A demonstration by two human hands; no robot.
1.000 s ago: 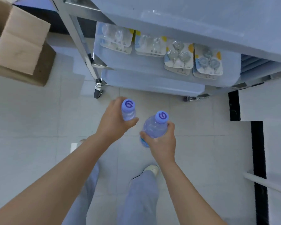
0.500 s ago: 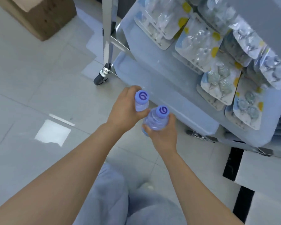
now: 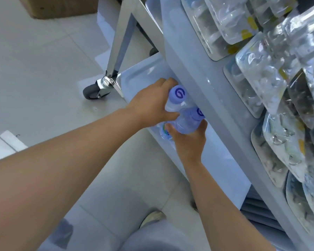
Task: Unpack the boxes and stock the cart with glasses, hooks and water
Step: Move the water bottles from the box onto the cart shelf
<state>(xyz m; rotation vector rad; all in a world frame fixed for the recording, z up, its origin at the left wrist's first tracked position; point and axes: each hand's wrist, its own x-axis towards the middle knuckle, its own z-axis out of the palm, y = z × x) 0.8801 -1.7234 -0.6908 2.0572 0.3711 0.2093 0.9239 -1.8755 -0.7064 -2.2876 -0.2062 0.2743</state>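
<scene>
Two clear water bottles with purple caps, one [image 3: 178, 100] in the left hand's [image 3: 150, 107] clenched grip, the other [image 3: 187, 122] tilted in the right hand's [image 3: 188, 140] grip, touch each other over the cart's bottom shelf [image 3: 145, 73], under the middle shelf [image 3: 198, 69] holding blister packs [image 3: 257, 73].

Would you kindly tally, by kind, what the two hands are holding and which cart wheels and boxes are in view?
Water bottles: 2, one in the left hand with its cap showing, one in the right hand with its cap partly under the shelf edge.
Cart caster wheels: 1.
Cardboard boxes: 1, cut off by the frame.
Total: 4.
</scene>
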